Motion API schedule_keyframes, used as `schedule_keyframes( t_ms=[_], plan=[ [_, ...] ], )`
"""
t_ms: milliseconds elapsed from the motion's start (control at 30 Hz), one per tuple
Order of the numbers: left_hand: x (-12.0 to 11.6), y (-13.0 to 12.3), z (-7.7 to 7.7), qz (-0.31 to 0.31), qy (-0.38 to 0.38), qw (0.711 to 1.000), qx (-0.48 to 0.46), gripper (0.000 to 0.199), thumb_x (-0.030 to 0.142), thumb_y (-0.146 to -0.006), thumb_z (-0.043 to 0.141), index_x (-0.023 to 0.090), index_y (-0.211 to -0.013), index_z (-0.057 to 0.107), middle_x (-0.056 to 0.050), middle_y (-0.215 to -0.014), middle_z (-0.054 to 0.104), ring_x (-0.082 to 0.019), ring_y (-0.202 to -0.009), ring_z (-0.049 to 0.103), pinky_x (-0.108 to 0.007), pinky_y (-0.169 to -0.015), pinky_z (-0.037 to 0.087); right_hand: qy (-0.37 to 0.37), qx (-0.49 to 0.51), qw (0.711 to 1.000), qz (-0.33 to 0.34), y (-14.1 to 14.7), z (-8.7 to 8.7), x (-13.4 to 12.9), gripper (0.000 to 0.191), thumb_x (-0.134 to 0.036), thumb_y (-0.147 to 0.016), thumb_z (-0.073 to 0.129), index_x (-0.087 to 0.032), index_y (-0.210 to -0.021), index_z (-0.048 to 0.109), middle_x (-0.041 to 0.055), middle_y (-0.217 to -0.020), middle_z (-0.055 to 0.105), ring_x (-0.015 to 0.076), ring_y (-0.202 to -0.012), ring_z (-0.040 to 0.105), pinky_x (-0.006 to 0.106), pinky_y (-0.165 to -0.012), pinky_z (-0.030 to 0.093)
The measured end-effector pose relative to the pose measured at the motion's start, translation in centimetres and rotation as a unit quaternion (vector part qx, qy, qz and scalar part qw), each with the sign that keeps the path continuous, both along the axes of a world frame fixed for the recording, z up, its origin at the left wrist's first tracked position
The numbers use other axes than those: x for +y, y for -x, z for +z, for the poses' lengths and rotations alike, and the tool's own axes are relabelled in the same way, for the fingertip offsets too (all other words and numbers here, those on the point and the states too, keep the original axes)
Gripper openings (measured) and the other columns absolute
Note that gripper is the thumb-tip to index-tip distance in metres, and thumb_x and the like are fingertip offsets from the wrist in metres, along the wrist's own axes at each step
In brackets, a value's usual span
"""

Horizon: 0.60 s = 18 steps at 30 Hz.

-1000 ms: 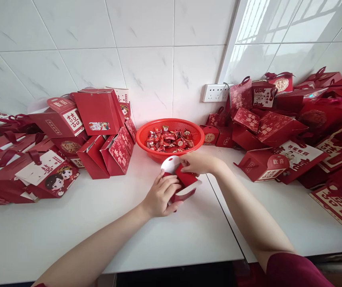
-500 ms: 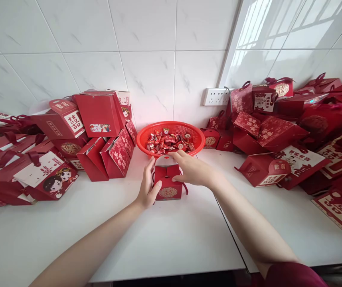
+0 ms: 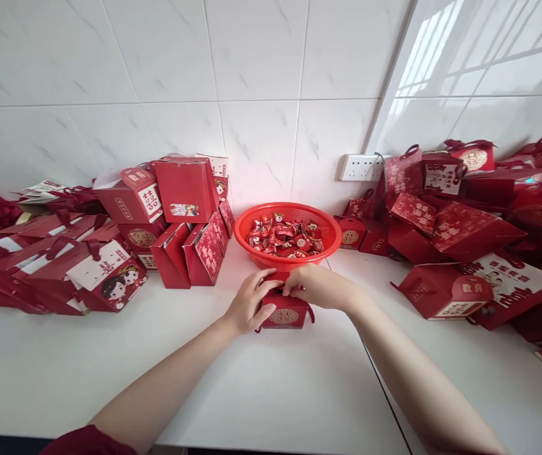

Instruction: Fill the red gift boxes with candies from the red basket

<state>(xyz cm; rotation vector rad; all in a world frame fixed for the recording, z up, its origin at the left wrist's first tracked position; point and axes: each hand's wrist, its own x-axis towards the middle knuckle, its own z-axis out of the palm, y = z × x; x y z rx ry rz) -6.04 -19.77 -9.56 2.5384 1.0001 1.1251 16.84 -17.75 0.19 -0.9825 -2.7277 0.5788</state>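
Note:
A small red gift box (image 3: pixel 284 317) with a round gold emblem and dark red ribbon cords at its sides stands on the white counter in front of me. My left hand (image 3: pixel 249 304) grips its left side, the thumb on the front and the fingers reaching over the top. With bent fingers pressed together, my right hand (image 3: pixel 319 287) pinches at the top flaps; exactly what lies between the fingertips is hidden. Just behind the box is a red plastic basket (image 3: pixel 242 237) with many wrapped candies (image 3: pixel 286 235) in it.
Red gift boxes (image 3: pixel 183 189) and bags with ribbon handles (image 3: pixel 104 278) are stacked on the left. More red boxes (image 3: pixel 446 291) are heaped on the right. A white power strip (image 3: pixel 360 167) sits against the tiled wall. A dark seam (image 3: pixel 384 385) crosses the counter.
My right hand has gone from the raised back flap to the top middle of the box, its fingers now bent. The pale upright flap no longer shows. The whole view has shifted slightly.

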Motion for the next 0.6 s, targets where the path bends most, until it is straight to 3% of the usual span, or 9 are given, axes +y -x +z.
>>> schedule_keyframes(
  t_ms=[100,200,367,500,600],
  plan=[
    [0.2,0.5,0.4,-0.032,-0.015,0.996,0.082,0.056,0.045,-0.088,0.059,0.022,-0.139,0.051,-0.014,-0.154,0.036,-0.032,-0.139,0.038,-0.050,-0.113,0.037,-0.016,-0.005,1.000,-0.008,0.2,-0.4,0.0,0.030,-0.007,-0.082,0.049,-0.021,-0.088,0.074,0.0031,-0.088,0.074,0.0171,-0.074,0.064,0.027,-0.065,0.043],
    [-0.2,0.7,1.4,-0.024,-0.002,0.992,0.120,0.054,0.044,-0.087,0.063,0.026,-0.138,0.054,-0.012,-0.156,0.034,-0.029,-0.137,0.044,-0.045,-0.108,0.044,-0.019,-0.009,1.000,-0.010,-0.1,0.3,-0.6,0.021,-0.011,-0.084,0.051,-0.020,-0.085,0.070,0.0037,-0.087,0.072,0.0171,-0.072,0.062,0.027,-0.064,0.042],
    [-4.1,2.8,5.1,0.033,0.046,0.988,0.145,0.046,0.039,-0.089,0.062,0.034,-0.135,0.058,-0.007,-0.148,0.046,-0.026,-0.128,0.054,-0.040,-0.106,0.048,-0.021,0.027,0.998,-0.049,-2.0,3.0,-2.0,0.020,-0.030,-0.094,0.048,-0.022,-0.087,0.065,0.0026,-0.089,0.071,0.0175,-0.074,0.062,0.028,-0.065,0.044],
    [-8.7,7.8,9.2,0.116,0.057,0.986,0.107,0.043,0.036,-0.093,0.055,0.034,-0.136,0.057,-0.005,-0.147,0.047,-0.025,-0.124,0.057,-0.037,-0.101,0.052,-0.051,0.030,0.995,-0.082,-4.2,4.4,-2.6,0.024,-0.037,-0.097,0.046,-0.025,-0.091,0.066,0.0016,-0.090,0.071,0.0180,-0.073,0.063,0.030,-0.066,0.046],
    [-11.5,12.3,11.7,0.252,-0.061,0.965,0.035,0.040,0.036,-0.093,0.052,0.035,-0.132,0.059,0.000,-0.139,0.057,-0.026,-0.124,0.057,-0.045,-0.106,0.049,-0.069,0.028,0.991,-0.108,-5.4,4.6,-2.6,0.025,-0.040,-0.096,0.046,-0.026,-0.096,0.066,0.0032,-0.093,0.072,0.0200,-0.076,0.065,0.031,-0.068,0.048]
  ],
)
